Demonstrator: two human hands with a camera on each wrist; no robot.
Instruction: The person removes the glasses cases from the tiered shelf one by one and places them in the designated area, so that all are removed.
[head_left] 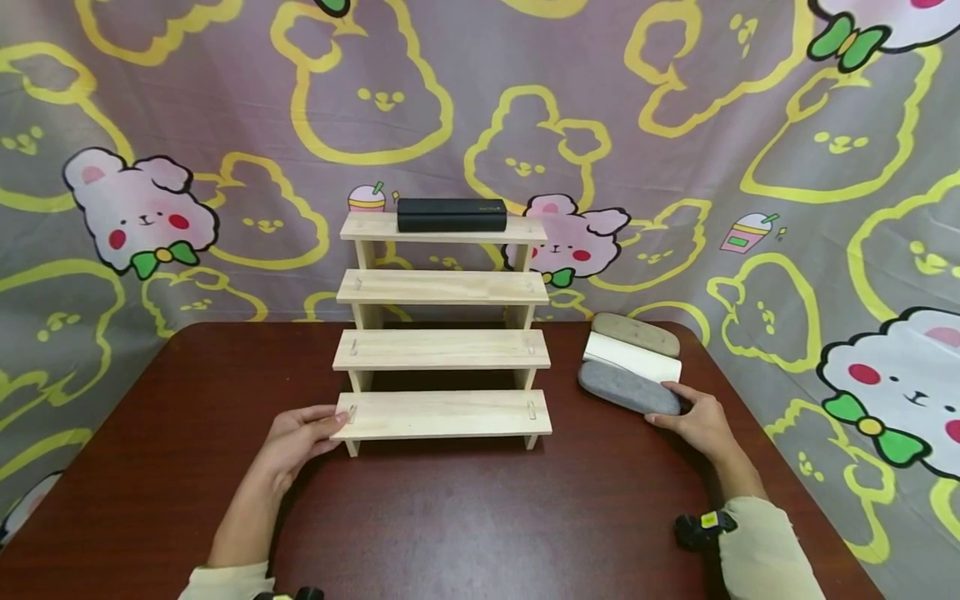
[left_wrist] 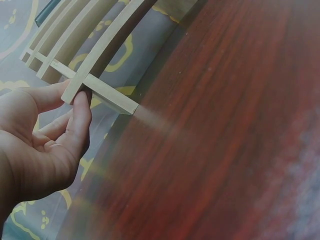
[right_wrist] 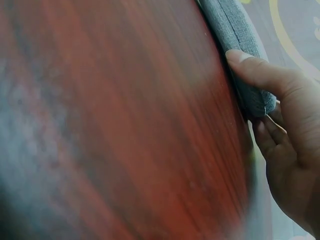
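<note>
A pale wooden stepped rack [head_left: 442, 415] with several shelves stands on the table. My left hand [head_left: 300, 437] pinches the left end of its lowest shelf, thumb on top; the left wrist view shows the fingers at that shelf's corner [left_wrist: 75, 90]. On the right lie three glasses cases side by side: a brown one [head_left: 636, 333], a white one [head_left: 633, 358] and a grey fabric one [head_left: 628, 387]. My right hand [head_left: 701, 421] grips the near right end of the grey case [right_wrist: 240, 45], thumb on its near side. A black oblong case [head_left: 452, 217] sits on the top shelf.
The dark red wooden table [head_left: 465, 517] has its back edge against a hanging cloth [head_left: 247, 108] printed with yellow outlines and white rabbits. Cloth also hangs along the right side, close to the table's right edge.
</note>
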